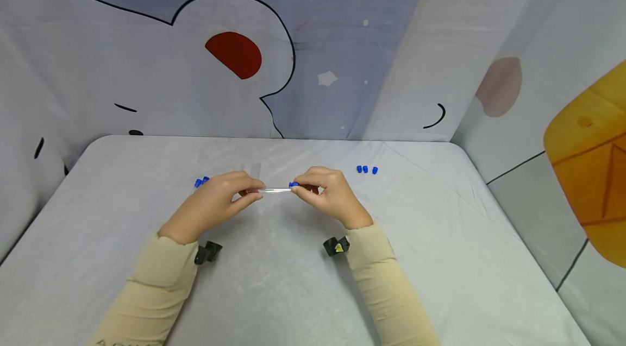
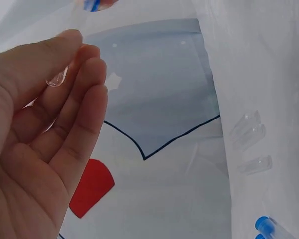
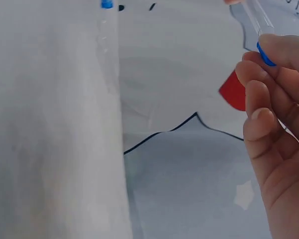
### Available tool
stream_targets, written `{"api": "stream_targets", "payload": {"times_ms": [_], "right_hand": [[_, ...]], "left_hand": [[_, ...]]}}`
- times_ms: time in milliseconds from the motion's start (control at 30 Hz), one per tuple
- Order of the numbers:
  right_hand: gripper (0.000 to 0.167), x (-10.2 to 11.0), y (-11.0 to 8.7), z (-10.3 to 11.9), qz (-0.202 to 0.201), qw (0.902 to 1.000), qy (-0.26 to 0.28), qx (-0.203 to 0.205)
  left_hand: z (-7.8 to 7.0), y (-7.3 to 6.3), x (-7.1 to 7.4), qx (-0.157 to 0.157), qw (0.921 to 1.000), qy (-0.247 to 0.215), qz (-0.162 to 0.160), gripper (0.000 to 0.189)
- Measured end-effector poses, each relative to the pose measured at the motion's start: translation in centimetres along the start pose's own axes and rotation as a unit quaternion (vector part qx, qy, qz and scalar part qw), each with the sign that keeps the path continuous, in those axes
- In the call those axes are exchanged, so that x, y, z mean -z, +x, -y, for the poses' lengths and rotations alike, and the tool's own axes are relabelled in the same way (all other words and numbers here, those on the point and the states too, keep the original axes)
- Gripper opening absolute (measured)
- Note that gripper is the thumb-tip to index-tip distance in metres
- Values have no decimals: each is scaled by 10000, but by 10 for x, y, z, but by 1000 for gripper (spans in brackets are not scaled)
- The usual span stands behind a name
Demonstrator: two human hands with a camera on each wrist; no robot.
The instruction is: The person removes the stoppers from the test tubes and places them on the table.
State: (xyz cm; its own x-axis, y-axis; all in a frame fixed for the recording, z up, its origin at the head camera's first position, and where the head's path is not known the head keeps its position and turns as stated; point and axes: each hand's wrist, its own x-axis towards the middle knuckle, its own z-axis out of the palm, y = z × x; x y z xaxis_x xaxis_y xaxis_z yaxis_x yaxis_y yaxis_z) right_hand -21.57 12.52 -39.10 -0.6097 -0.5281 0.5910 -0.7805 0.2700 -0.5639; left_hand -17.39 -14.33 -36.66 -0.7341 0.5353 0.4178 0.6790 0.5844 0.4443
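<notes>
A clear test tube (image 1: 276, 190) is held level above the table between both hands. My left hand (image 1: 222, 196) pinches its closed end between thumb and fingers; in the left wrist view the rounded tip (image 2: 57, 78) shows behind the thumb. At the other end is a blue cap (image 1: 293, 184), which my right hand (image 1: 330, 194) pinches between thumb and index finger. The right wrist view has this cap (image 3: 264, 55) at the tube's mouth, partly covered by the thumb. How far the cap is seated cannot be seen.
Three loose blue caps (image 1: 365, 169) lie at the table's back right. Tubes with blue caps (image 2: 268, 229) lie to the left, partly behind the left hand in the head view. Several clear uncapped tubes (image 2: 251, 130) lie near them. A printed cloth wall (image 1: 342, 52) stands behind the table.
</notes>
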Motion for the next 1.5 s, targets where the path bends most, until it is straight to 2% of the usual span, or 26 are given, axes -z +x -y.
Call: {"api": "stream_targets", "payload": {"times_ms": [267, 433, 667, 933, 1067, 1300, 1500], "right_hand": [[7, 1, 2, 5, 160, 9997, 149, -116], [10, 0, 3, 3, 42, 9996, 164, -247], [11, 2, 0, -1, -240, 9965, 83, -800], [16, 4, -3, -10, -401, 9894, -311, -1362], [13, 4, -5, -18, -725, 9805, -395, -1785], [13, 9, -11, -34, -1334, 9535, -251, -2691], [19, 16, -17, -44, -1647, 9380, -29, -3049]], "left_hand": [[1, 0, 2, 71, 10000, 26, 0, 14], [2, -1, 2, 122, 9999, 57, 4, 14], [5, -2, 2, 339, 9994, 41, -27, 15], [9, -3, 1, 756, 9970, 133, -59, 20], [12, -3, 1, 1065, 9942, 167, -4, 24], [19, -4, -1, 1550, 9874, 299, -70, 28], [28, -5, -2, 1793, 9820, 401, -446, 26]]}}
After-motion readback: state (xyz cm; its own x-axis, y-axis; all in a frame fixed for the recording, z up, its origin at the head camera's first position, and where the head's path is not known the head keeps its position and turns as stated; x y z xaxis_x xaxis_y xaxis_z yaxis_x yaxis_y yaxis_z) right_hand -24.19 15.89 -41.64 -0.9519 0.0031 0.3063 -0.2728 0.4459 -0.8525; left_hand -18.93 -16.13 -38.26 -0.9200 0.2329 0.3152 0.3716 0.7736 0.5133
